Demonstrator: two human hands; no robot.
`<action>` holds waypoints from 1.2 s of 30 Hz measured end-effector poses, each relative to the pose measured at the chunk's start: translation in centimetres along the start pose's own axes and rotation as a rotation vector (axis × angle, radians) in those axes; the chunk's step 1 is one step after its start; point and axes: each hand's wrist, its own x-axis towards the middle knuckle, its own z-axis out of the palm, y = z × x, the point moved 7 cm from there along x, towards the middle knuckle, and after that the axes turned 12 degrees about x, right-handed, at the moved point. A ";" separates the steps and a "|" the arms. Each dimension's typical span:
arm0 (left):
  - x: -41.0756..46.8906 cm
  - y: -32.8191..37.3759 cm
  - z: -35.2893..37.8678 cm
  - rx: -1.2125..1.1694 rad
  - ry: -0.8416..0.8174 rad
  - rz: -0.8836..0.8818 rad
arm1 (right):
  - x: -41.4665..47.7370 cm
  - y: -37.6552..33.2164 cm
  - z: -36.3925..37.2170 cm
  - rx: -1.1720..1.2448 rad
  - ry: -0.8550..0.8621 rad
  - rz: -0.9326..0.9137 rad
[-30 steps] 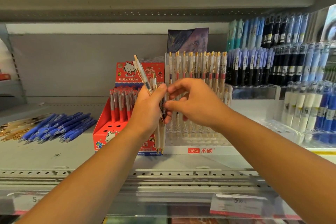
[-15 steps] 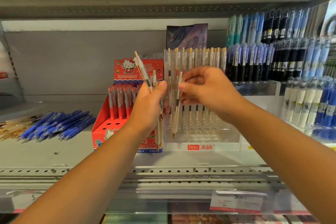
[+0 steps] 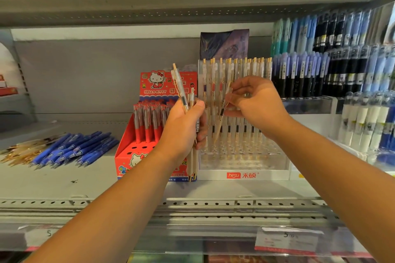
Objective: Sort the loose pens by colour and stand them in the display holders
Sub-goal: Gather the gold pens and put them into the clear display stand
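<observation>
A grey metal shelf (image 3: 64, 179) is carrying a loose pile of blue pens (image 3: 72, 149) beside gold-trimmed pens (image 3: 19, 152) at its left, a red Hello Kitty box (image 3: 132, 156) mid-shelf, and a clear display holder (image 3: 241, 156) touching that box's right side.

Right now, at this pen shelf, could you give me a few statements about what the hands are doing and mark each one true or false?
1. The left hand grips a bunch of clear pens with gold trim. True.
2. The right hand is empty. False: it pinches a single clear pen, tilted, in front of the clear display holder.
3. The loose blue pens stand upright in a holder. False: they lie flat on the shelf, left of the red Hello Kitty box.
4. The red box has red pens standing in it. True.
5. The clear holder's front rows are full. False: many front holes are empty.
</observation>
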 end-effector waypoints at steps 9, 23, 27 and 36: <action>0.0 -0.4 0.1 -0.046 -0.039 -0.038 | -0.1 1.9 1.7 -0.348 -0.106 -0.049; -0.4 0.7 0.7 -0.016 -0.064 0.002 | -0.3 2.2 1.9 -0.607 -0.202 -0.065; -0.5 0.8 0.8 -0.002 -0.087 0.003 | -1.0 1.2 1.8 -0.745 -0.196 -0.144; -0.7 1.0 0.9 -0.041 -0.100 0.018 | -2.7 -1.3 3.3 -0.291 -0.265 -0.080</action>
